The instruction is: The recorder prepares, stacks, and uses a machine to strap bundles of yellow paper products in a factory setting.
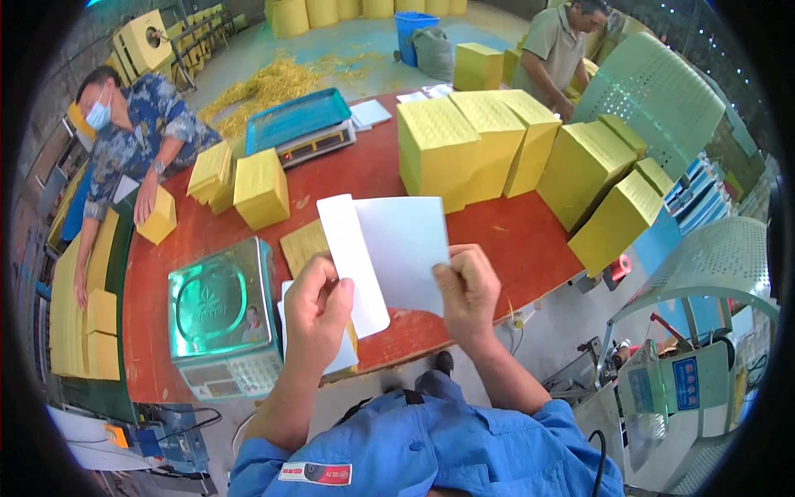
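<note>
Above the near edge of the red table I hold what looks like a white envelope point(404, 248), its long round-cornered flap point(352, 257) folded out on the left. My left hand point(315, 313) is closed, pinching the flap's lower part with thumb and fingers. At the other side my right hand point(470, 291) grips the right edge, thumb on the front face. Beneath the left hand lie a bluish-white sheet point(341, 358) and a flat yellow stack point(305, 246), both partly hidden.
A green-topped scale point(222, 300) stands left on the red table point(348, 186); another with a blue tray point(300, 122) is farther back. Tall yellow paper stacks point(437, 157) stand at right. A masked co-worker point(153, 124) touches a yellow block; another person point(551, 50) works behind. Perforated chairs point(654, 99) stand right.
</note>
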Action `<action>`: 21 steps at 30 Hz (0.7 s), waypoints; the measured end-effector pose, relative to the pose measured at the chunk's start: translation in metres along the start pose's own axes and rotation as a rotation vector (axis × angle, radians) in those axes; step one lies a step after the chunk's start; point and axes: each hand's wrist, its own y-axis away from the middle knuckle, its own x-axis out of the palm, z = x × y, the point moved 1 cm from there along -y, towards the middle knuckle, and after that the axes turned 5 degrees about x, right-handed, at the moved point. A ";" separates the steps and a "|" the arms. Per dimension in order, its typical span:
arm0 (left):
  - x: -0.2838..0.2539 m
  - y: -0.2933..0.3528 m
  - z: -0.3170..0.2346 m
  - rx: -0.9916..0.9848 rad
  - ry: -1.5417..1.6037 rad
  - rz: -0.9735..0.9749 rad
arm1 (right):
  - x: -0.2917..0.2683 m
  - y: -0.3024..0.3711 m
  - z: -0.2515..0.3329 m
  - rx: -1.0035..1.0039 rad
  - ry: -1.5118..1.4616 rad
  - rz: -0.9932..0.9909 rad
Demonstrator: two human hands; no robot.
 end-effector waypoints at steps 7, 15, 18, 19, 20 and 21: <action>0.072 -0.138 0.022 -0.081 0.410 0.001 | -0.069 -0.069 -0.080 0.087 -0.054 -0.153; 0.105 -0.268 0.131 -0.374 0.517 -0.049 | -0.091 -0.123 -0.135 0.399 -0.335 -0.131; 0.112 -0.277 0.144 -0.377 0.106 -0.070 | -0.095 -0.127 -0.169 0.522 -0.416 -0.111; 0.110 -0.275 0.142 -0.445 -0.114 -0.027 | -0.095 -0.125 -0.176 0.560 -0.437 -0.092; 0.110 -0.276 0.151 -0.372 -0.144 -0.041 | -0.095 -0.122 -0.183 0.574 -0.445 -0.080; 0.108 -0.276 0.153 -0.385 -0.154 -0.051 | -0.094 -0.119 -0.190 0.592 -0.493 -0.073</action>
